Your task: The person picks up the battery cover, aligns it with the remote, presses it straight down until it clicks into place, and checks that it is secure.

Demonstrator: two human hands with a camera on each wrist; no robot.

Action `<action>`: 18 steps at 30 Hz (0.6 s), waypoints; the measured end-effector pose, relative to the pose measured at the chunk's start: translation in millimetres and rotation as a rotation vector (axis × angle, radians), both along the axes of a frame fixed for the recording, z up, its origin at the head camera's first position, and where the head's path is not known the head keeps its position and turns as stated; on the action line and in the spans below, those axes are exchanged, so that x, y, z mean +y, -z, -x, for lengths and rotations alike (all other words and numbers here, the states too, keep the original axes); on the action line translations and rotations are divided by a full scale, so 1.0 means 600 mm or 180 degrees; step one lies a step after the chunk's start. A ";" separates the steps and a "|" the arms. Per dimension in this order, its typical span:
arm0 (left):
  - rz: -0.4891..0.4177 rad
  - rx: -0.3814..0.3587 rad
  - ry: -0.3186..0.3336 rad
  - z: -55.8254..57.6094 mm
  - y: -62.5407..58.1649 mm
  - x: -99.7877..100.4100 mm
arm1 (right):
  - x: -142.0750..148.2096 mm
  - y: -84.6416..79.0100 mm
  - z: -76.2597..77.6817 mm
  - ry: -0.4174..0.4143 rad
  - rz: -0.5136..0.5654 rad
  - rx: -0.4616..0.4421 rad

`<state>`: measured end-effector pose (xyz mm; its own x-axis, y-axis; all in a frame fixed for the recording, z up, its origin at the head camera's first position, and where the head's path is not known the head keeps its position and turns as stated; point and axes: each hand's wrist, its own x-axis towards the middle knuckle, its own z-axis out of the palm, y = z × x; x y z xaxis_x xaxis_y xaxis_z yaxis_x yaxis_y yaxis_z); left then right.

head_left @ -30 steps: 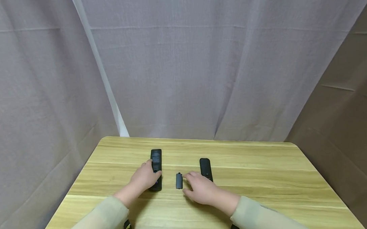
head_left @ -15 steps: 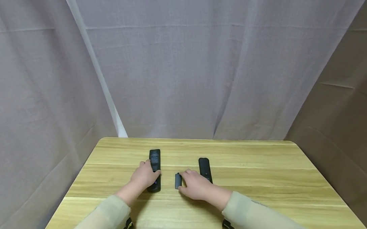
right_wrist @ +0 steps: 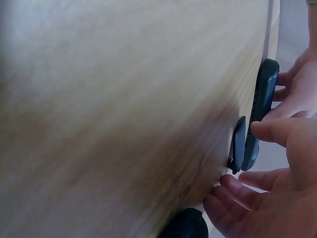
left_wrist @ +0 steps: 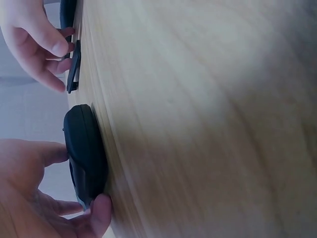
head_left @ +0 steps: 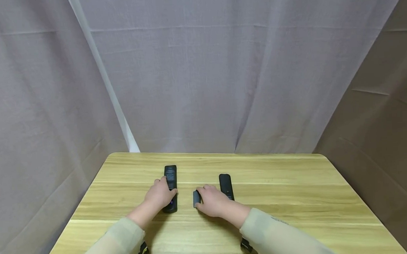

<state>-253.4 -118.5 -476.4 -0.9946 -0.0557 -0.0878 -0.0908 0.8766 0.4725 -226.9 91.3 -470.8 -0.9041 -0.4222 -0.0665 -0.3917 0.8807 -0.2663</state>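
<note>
A black remote control (head_left: 170,173) lies back up on the table at the left. My left hand (head_left: 157,196) grips it by its sides, thumb on the right edge, as the left wrist view also shows. My right hand (head_left: 213,202) spreads its thumb and fingers beside a small dark battery cover (head_left: 196,199) on the table. In the right wrist view, thumb tip and fingertips stand close to the two ends of the cover (right_wrist: 238,144), not pinching it. A second black remote (head_left: 226,183) lies behind the right hand, its near end hidden.
The wood-grain table (head_left: 279,184) has rounded far corners. Grey curtains (head_left: 188,86) hang behind it and at the left, and a brown cloth (head_left: 375,136) hangs at the right. Dark wrist straps (head_left: 246,245) show under the sleeves.
The right hand has moved left, bringing its thumb and fingers to the battery cover. The left hand keeps its hold on the remote. The head view has shifted slightly.
</note>
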 end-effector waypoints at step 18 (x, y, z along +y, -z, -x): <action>-0.0489 -0.0034 -0.0122 0.009 0.003 -0.006 | -0.010 0.003 0.015 0.0047 -0.0204 0.0006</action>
